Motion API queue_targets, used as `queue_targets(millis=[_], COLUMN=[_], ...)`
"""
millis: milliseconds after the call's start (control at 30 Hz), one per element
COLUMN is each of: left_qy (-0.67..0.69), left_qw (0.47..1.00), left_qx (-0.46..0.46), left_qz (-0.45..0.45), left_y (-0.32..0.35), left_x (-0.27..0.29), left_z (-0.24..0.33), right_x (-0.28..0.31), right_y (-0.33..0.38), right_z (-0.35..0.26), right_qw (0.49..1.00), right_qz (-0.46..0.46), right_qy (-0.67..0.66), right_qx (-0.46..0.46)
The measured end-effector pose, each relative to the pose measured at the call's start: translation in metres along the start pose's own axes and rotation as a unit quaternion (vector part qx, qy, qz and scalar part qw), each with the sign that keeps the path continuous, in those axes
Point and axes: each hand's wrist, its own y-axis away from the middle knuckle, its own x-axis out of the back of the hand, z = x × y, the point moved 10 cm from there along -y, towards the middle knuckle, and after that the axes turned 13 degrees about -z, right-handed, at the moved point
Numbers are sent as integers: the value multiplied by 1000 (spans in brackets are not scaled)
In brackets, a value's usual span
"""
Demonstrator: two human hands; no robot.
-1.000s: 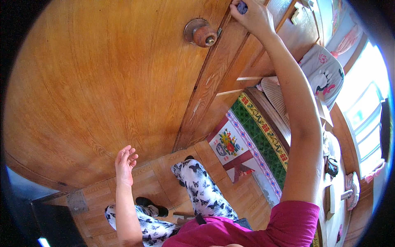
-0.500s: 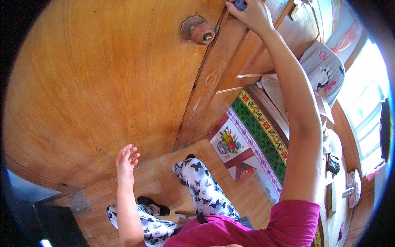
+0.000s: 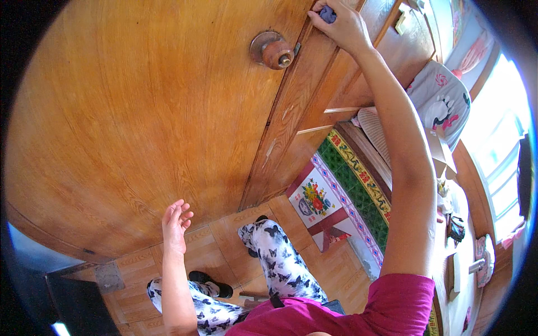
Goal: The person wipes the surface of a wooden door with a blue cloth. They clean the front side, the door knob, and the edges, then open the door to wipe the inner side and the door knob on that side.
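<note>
Wiping a wooden door, seen from above. The right hand (image 3: 343, 25) is raised at arm's length and closes its fingers over a small blue cloth (image 3: 328, 14), pressing it against the door frame (image 3: 314, 106) where the frame meets the door (image 3: 140, 112). The cloth is bunched in the grip, and only a dark blue fold shows between thumb and fingers; its full size cannot be told. Below and to the left of this hand, near it, sits the round door knob (image 3: 273, 50), brownish metal on a circular plate, with a small pale pin at its centre. For a sound wipe, the judgement is that the cloth wants flat, firm contact with the wood, strokes running along the grain of the frame, and the wrist kept clear of the knob. The left hand (image 3: 176, 224) hangs low with its fingers loosely spread, holding nothing, close to the lower part of the door panel; whether it touches the wood cannot be told. Beneath it lie the tiled floor (image 3: 213, 257) and the person's patterned trousers (image 3: 280, 263).
</note>
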Motion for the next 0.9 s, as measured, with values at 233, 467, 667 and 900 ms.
queue_targets(millis=[233, 467, 667, 900], left_qy=[-10, -3, -6, -1], left_qw=[1000, 1000, 1000, 1000], left_qx=[2, 4, 2, -5], left_qz=[3, 1, 10, 0], left_y=[1, -2, 5, 5], left_x=[1, 0, 5, -3], left_z=[1, -4, -2, -3], right_x=[0, 71, 37, -42], right_y=[3, -56, -31, 64], right_z=[2, 53, -17, -51], right_qw=[999, 921, 956, 964], right_qz=[14, 308, 289, 173], right_qy=[-47, -238, -42, 168], right_qx=[-9, -32, 37, 108])
